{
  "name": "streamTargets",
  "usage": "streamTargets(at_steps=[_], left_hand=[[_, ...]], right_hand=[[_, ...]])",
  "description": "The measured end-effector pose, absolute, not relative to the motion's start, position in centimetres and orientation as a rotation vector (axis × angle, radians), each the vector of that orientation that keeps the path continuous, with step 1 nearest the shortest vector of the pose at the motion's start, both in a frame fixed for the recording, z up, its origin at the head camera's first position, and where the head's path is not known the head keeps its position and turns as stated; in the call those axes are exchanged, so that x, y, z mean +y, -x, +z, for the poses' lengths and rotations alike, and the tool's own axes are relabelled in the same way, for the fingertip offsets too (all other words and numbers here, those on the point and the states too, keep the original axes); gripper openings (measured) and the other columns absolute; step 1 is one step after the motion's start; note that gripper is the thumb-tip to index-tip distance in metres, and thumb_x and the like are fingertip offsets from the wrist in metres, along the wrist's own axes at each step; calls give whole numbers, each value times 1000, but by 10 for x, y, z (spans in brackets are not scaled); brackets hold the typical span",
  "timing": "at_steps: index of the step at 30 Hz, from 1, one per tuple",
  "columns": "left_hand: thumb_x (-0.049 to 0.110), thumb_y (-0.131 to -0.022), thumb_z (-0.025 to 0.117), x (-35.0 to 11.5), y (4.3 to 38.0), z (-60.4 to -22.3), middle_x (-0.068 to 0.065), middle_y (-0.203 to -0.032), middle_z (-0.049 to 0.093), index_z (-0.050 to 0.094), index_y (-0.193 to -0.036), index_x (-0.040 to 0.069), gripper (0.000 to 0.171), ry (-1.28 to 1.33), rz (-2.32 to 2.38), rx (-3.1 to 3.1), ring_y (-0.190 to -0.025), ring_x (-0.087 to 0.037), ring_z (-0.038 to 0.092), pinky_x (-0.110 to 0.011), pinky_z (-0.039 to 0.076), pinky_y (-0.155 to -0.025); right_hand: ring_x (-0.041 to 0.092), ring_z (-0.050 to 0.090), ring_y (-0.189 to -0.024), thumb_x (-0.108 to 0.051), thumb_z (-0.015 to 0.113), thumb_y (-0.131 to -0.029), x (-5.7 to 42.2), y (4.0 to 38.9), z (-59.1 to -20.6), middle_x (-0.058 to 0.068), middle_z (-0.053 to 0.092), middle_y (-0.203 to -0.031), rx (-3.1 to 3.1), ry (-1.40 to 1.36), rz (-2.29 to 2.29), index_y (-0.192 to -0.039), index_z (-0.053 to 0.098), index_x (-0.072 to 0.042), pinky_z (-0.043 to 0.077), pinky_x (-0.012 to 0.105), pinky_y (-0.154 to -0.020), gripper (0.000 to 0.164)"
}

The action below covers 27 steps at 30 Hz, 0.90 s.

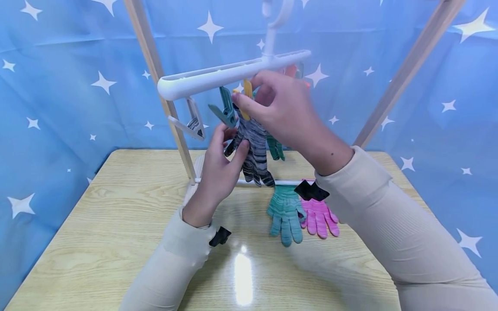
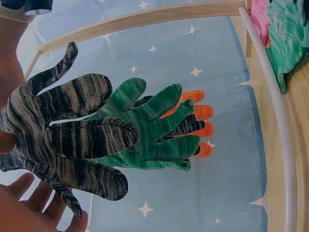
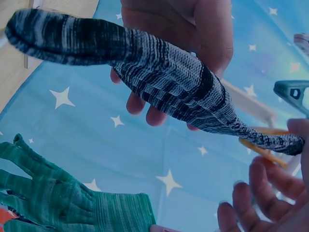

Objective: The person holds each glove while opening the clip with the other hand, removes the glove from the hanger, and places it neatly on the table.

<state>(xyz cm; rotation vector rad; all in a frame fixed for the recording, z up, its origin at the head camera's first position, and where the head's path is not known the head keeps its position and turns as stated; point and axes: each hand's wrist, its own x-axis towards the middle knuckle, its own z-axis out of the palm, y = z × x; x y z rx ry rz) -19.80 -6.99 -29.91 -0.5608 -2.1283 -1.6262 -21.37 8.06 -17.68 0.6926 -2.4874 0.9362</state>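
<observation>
Head view: the right hand (image 1: 282, 103) pinches a yellow plastic clip (image 1: 248, 89) at the cuff of a grey-and-black striped knitted glove (image 1: 255, 138), which hangs under a white plastic hanger bar (image 1: 218, 78); the left hand (image 1: 219, 167) holds that glove between thumb and fingers, apparently to steady it; a dark-green plastic clip (image 1: 229, 111) crowds the cuff; a green knitted glove (image 1: 275, 147) hangs behind, partly hidden by the striped one.

Studio-like set, starry backdrop (image 1: 50, 95) (blue), wood-grain table (image 1: 113, 233)
</observation>
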Motion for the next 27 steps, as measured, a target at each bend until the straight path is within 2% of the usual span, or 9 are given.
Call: streamTargets(at_steps=[5,7,9,10,14,16,22,24,27], left_hand=[[25,-103,55,-69,198,-298,-10,-137,55,39,-148,10,49,560,-1617,-2119,-130,-22,49,-55,34,-112],[25,-103,55,-68,198,-298,-10,-135,56,40,-148,10,49,560,-1619,-2113,-129,-22,50,-55,34,-111],[25,-103,55,-67,199,-299,-10,-134,57,42,-146,9,47,560,-1616,-2113,-128,-21,50,-54,35,-111],[24,-103,55,-67,199,-299,-10,-133,57,43,-145,9,46,560,-1614,-2113,-127,-21,51,-53,36,-111],[24,-104,54,-66,201,-299,-9,-130,58,47,-141,8,41,571,-1624,-2102,-124,-20,53,-48,39,-111],[24,-104,53,-66,201,-298,-9,-126,60,50,-138,8,38,568,-1644,-2100,-121,-19,54,-45,41,-109],[22,-105,52,-65,199,-297,-7,-104,57,52,-130,5,30,523,-1720,-2093,-102,-19,55,-36,46,-93],[20,-105,51,-65,200,-297,-5,-94,50,52,-125,4,25,533,-1745,-2065,-88,-20,51,-31,44,-82],[18,-106,49,-63,201,-296,-4,-83,40,52,-113,3,17,565,-1782,-2015,-72,-21,41,-27,35,-68]], right_hand=[[16,59,-67,-46,68,-92,80,213,-175,6,67,-70,-2455,-662,869,-95,68,-9,43,35,-104,37],[16,58,-67,-47,69,-92,80,212,-174,6,66,-69,-2444,-654,838,-94,68,-9,28,34,-120,38],[16,59,-68,-48,68,-92,81,212,-174,6,66,-69,-2439,-653,813,-93,69,-9,16,34,-125,39],[15,60,-68,-48,67,-93,81,212,-174,5,67,-69,-2438,-658,805,-92,69,-10,15,35,-126,39],[14,65,-73,-46,66,-94,81,213,-172,4,71,-74,-2431,-682,819,-90,68,-9,37,37,-111,38],[14,67,-74,-44,66,-95,81,213,-172,5,72,-76,-2433,-694,851,-88,67,-8,42,37,-100,36],[13,71,-77,-40,65,-96,82,212,-173,4,73,-79,-2445,-719,921,-89,67,-8,47,34,-92,33],[12,71,-76,-38,65,-97,83,213,-173,5,73,-79,-2439,-733,947,-90,66,-7,49,31,-80,32],[11,70,-75,-35,64,-98,84,213,-174,6,72,-79,-2427,-745,972,-90,66,-6,48,28,-71,30]])
